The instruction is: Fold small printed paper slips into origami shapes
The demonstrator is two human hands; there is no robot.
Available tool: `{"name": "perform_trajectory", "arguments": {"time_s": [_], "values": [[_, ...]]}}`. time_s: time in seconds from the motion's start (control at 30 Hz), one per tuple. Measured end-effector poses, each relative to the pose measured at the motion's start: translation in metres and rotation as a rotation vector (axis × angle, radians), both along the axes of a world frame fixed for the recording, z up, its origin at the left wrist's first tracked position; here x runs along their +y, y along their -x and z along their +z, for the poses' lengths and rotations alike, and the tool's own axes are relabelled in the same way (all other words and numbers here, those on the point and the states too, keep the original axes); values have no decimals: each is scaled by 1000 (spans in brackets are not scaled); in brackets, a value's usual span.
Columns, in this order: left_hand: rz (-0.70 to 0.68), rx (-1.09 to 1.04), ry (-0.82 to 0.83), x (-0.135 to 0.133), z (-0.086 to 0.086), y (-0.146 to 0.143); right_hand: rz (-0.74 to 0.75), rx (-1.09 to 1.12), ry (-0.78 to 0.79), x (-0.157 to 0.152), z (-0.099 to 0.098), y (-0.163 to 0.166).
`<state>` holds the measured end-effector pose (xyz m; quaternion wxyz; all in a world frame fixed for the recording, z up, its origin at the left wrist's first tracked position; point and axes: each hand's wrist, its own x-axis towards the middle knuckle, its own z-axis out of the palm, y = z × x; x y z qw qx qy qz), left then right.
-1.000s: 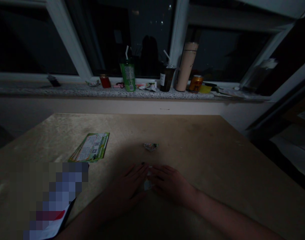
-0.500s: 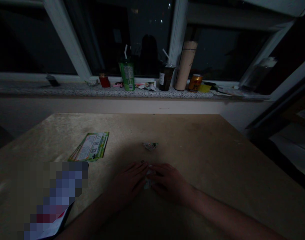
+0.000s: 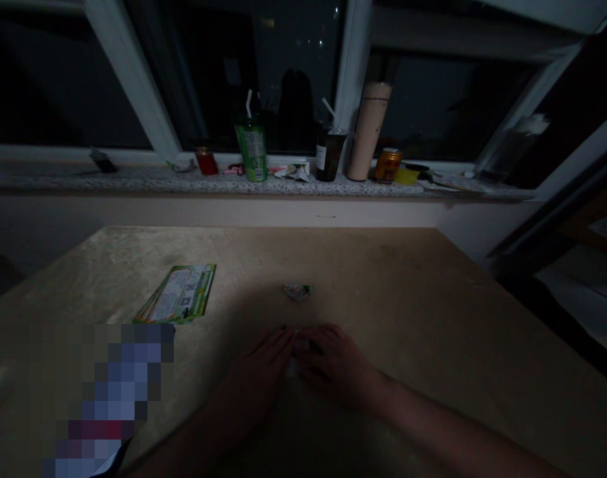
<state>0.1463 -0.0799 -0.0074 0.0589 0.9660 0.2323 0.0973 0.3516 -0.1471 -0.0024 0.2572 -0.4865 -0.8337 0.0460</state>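
Note:
A small, pale piece of paper [image 3: 292, 367] lies on the table between my two hands, mostly covered by them. My left hand [image 3: 261, 362] has its fingers pressed together against the paper's left edge. From the other side, my right hand [image 3: 336, 358] holds the paper under bent fingers. The fingertips of both hands nearly meet at its far end. Just beyond them rests a small folded paper triangle [image 3: 298, 291] with a printed pattern, touched by neither hand. Dim light and shadow hide the thumbs.
A fanned stack of green printed cards [image 3: 181, 292] lies on the table [image 3: 393, 279] at the left, beyond a blurred-out bluish object [image 3: 121, 392]. On the windowsill [image 3: 158, 182] stand a green cup [image 3: 253, 153], a dark cup [image 3: 329, 156], a flask [image 3: 369, 133] and an orange can [image 3: 387, 166].
My left hand has shifted slightly toward me, and its fingers lie closer together. My right hand's fingers have bent a little more over the paper. The folded triangle has stayed in place.

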Motion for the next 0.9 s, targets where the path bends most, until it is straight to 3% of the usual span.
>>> {"name": "perform_trajectory", "arguments": {"time_s": [0.13,0.4,0.9], "values": [[-9,-1,87,-5,0,4,1,-1,-47,1,-4,-1],[-187,71,307,2,39,18,3,20,-18,-2,-1,-2],[-189,86,279,1,35,18,-17,72,29,-1,0,-4]]}}
